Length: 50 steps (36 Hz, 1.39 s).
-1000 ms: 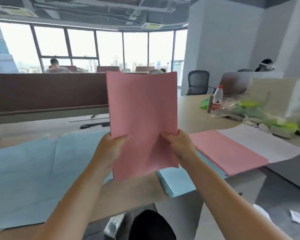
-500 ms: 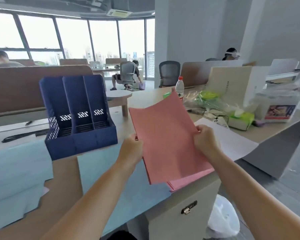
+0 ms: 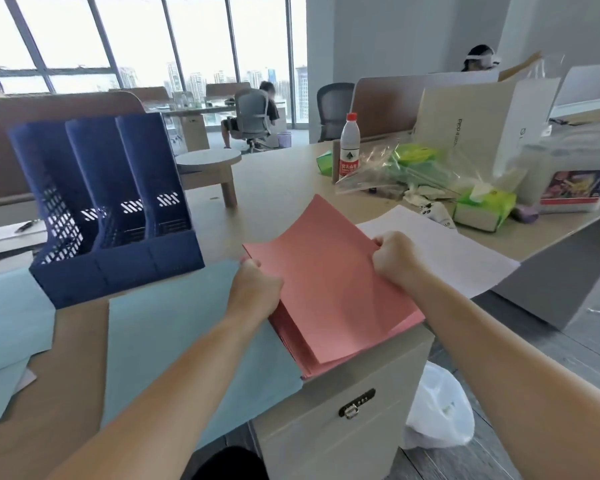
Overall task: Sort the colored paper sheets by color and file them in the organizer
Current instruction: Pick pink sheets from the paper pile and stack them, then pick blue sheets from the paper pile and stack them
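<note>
A stack of pink sheets lies at the desk's front corner. My left hand grips its left edge and my right hand grips its right edge; the top sheet bows upward between them. Light blue sheets lie spread on the desk to the left, under my left arm. White sheets lie to the right of the pink stack. A dark blue organizer with three upright slots stands behind the blue sheets, to the left; its slots look empty.
A water bottle, plastic bags, a green tissue pack and boxes crowd the desk at the right rear. A drawer cabinet stands below the pink stack, a white plastic bag on the floor beside it. People sit at far desks.
The pink sheets came down from upright in front of me onto the pink stack. My view turned right and down, and the blue organizer came into sight.
</note>
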Available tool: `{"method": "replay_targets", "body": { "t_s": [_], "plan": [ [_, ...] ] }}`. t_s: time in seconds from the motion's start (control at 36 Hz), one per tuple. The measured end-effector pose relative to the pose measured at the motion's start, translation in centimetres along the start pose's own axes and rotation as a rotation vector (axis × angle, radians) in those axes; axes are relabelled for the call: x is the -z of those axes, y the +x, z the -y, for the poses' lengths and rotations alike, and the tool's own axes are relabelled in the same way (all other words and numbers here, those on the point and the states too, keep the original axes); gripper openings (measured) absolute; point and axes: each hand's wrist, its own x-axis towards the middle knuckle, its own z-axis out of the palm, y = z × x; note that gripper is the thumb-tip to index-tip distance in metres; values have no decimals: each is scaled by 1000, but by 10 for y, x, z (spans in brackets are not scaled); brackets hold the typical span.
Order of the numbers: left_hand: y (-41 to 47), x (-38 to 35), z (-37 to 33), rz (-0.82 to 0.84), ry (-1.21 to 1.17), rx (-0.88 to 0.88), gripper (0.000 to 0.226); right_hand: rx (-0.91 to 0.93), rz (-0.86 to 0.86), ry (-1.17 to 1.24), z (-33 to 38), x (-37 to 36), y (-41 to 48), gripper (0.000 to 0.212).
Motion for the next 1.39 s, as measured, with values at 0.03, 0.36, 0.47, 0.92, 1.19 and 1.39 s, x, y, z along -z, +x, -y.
{"method": "replay_targets", "body": {
  "t_s": [0.03, 0.36, 0.47, 0.92, 1.19, 1.39],
  "plan": [
    [0, 0, 0, 2, 16, 0, 54, -1, 10, -14, 0, -1, -1, 18],
    [-16, 15, -11, 25, 54, -124, 35, 77, -174, -315, 6, -13, -26, 29],
    [-28, 30, -11, 42, 3, -156, 27, 153, -125, -165, 37, -21, -50, 30],
    [-111, 179, 66, -112, -85, -151, 17, 332, 70, 145, 203, -97, -192, 20],
    [-123, 316, 155, -359, -21, -25, 23, 509, 325, 80, 308, -195, -264, 28],
    [-104, 387, 212, -474, 0, 128, 15, 560, 520, -20, 366, -267, -268, 43]
  ]
}}
